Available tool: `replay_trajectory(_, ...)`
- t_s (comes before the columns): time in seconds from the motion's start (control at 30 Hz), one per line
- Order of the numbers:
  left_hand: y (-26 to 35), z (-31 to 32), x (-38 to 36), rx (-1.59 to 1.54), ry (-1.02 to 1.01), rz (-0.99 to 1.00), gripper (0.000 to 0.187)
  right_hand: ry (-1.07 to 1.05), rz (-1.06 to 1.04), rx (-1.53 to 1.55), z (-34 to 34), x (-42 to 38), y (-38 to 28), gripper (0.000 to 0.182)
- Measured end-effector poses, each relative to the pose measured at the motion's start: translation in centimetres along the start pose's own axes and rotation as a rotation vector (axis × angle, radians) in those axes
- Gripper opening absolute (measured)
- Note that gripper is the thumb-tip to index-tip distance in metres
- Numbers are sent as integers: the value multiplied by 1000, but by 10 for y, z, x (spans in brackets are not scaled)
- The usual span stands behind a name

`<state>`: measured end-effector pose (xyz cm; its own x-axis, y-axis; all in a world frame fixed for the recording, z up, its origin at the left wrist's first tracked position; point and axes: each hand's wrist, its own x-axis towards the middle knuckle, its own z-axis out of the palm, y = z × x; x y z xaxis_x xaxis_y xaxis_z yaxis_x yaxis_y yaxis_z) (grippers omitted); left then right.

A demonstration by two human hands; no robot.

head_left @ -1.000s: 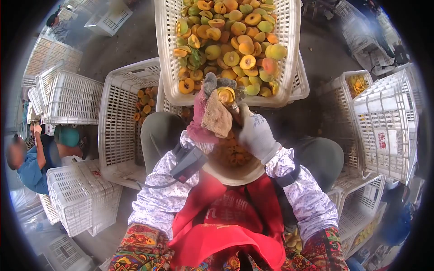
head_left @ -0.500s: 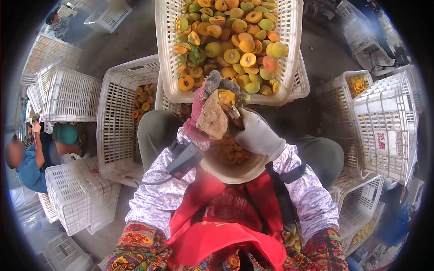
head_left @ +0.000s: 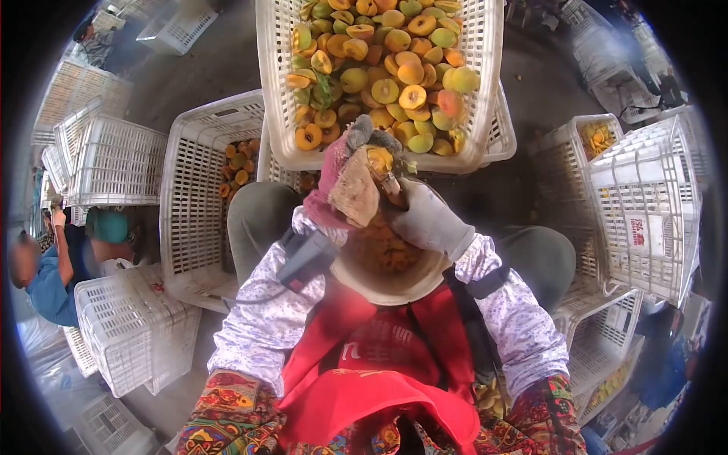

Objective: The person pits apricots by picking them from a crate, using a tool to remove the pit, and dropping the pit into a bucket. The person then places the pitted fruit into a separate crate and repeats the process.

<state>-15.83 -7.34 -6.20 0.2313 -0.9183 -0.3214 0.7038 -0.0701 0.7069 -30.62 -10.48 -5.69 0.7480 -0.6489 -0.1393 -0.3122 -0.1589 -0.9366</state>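
Observation:
My left hand (head_left: 345, 178), in a worn pink and tan glove, grips a yellow peach half (head_left: 379, 159) just above my lap. My right hand (head_left: 425, 216), in a grey glove, presses a small tool (head_left: 394, 186) against that fruit; the tool's tip is hidden. Under both hands sits a pale round bowl (head_left: 394, 284) holding orange fruit pieces. A white plastic crate (head_left: 277, 91) full of halved yellow, green and orange peaches stands right in front of me, its near rim beside my left hand.
A second white crate (head_left: 189, 220) on the left holds a few peach halves. Stacked white crates (head_left: 644, 212) stand to the right, more (head_left: 133, 326) at lower left. A person in a blue top (head_left: 45, 280) sits at the far left. My red apron (head_left: 379, 364) covers my lap.
Both hands have shifted slightly up and left with the peach half. The right hand has turned against the fruit.

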Motion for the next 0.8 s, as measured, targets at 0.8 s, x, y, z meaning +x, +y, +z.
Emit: replay_trajectory(0.8,-5,-7,2,95,-122,6,34,-126,125,-107,-6,-2,6,25)
